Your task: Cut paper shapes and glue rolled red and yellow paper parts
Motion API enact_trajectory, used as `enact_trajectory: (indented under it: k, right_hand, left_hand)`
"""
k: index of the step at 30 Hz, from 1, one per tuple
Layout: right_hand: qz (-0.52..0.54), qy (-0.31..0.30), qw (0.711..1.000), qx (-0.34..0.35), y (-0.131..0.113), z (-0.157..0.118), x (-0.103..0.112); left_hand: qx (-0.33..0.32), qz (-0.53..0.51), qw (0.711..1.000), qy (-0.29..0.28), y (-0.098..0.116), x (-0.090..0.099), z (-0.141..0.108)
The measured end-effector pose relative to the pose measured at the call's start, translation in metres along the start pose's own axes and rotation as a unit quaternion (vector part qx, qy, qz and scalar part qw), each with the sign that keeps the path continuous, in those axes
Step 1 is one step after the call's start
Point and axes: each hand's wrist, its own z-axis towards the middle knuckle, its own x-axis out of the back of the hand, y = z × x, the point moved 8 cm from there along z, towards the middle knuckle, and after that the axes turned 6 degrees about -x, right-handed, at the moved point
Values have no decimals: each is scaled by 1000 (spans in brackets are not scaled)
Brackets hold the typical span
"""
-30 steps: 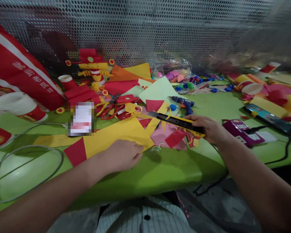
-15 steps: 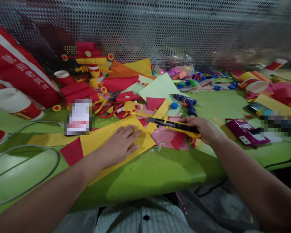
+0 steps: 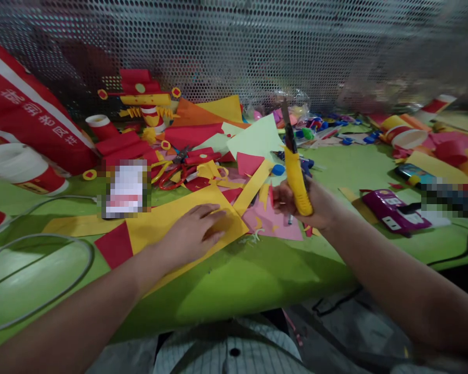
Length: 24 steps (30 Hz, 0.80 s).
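My left hand (image 3: 195,231) lies flat, fingers spread, on a large sheet of yellow paper (image 3: 152,210) near the table's front edge. My right hand (image 3: 317,205) grips a yellow utility knife (image 3: 298,182), its dark blade pointing up and away from the table. The fingertips of that hand are over a pink sheet (image 3: 273,227) strewn with small scraps; whether they also pinch a scrap is hard to make out. A narrow yellow strip (image 3: 252,187) crosses the corner of the yellow sheet. Under the sheet's left side, a dark red piece of paper (image 3: 115,245) sticks out.
Red-handled scissors (image 3: 175,176), a phone (image 3: 125,187) and a white cable (image 3: 89,254) lie to the left. Behind my right hand is a blue glue gun (image 3: 306,163). A purple box (image 3: 392,210) sits at right. Paper cups (image 3: 23,166) and a perforated metal panel (image 3: 226,47) stand beyond.
My right hand has turned the utility knife from lying level to standing blade-up. A red scrap on the pink sheet is gone from its place. My left hand has stayed put.
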Motion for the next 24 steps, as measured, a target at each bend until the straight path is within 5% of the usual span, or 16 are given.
enact_trajectory:
  k: [5,11,17,21,24]
  right_hand:
    - [117,-21,992,-50,4,7,-55]
    - [126,-107,986,-21,3,18,-99]
    - [172,-33,982,74,-7,35,-88]
    - [164,-23,975,146,-31,35,-67]
    - [166,20,966,200,-47,29,-38]
  left_hand:
    - [79,-181,977,77,-9,19,6]
    - [107,-422,896,90,-4,18,29]
    - [224,-523,821,48,0,-8,39]
    - [239,-508,824,71,-17,-2,41]
    - [261,-469,832,141,-46,18,42]
